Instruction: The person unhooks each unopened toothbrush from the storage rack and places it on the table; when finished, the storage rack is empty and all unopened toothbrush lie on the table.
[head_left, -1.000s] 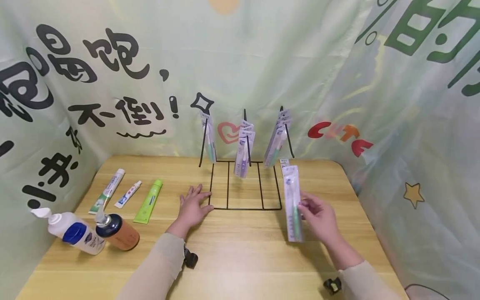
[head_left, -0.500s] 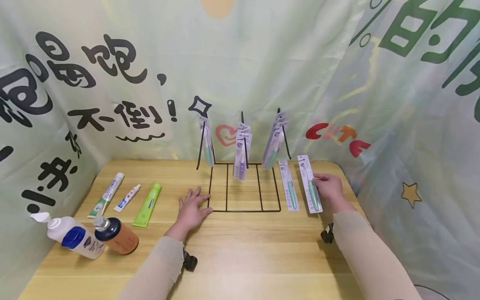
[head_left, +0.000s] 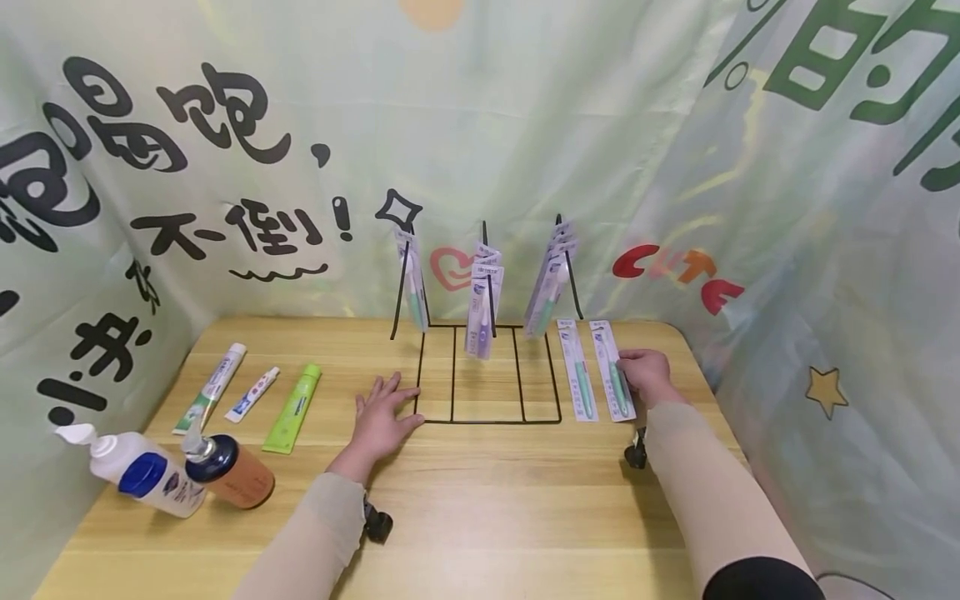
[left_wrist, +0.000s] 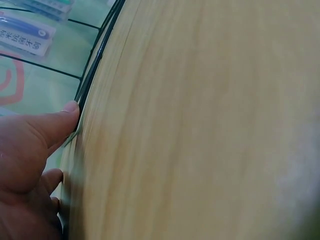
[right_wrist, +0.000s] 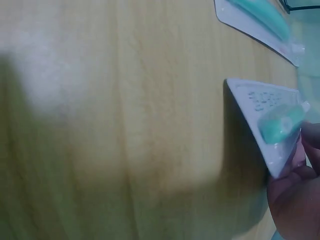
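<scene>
A green-handled toothbrush in a blister pack (head_left: 612, 370) is at the table's right, its long side pinched by my right hand (head_left: 647, 372). In the right wrist view the pack (right_wrist: 272, 117) tilts at the fingertips, one edge raised over its shadow. A second packaged toothbrush (head_left: 577, 370) lies parallel to its left. My left hand (head_left: 381, 419) rests with spread fingers at the front left corner of a black wire rack (head_left: 491, 422); in the left wrist view the thumb (left_wrist: 57, 122) touches the wire. Packaged toothbrushes hang on the rack's left (head_left: 413, 283), middle (head_left: 483, 312) and right (head_left: 551, 283) hooks.
At the left lie a white-and-green toothpaste tube (head_left: 212, 387), a small tube (head_left: 252, 395) and a lime green tube (head_left: 294, 408). A white pump bottle (head_left: 153, 475) and an amber pump bottle (head_left: 232, 475) stand in front. A printed cloth (head_left: 570, 100) backs the table (head_left: 480, 508).
My right hand has carried the packaged toothbrush from in front of the rack to the right, then brought it down beside the other pack. My left hand has stayed at the rack's corner.
</scene>
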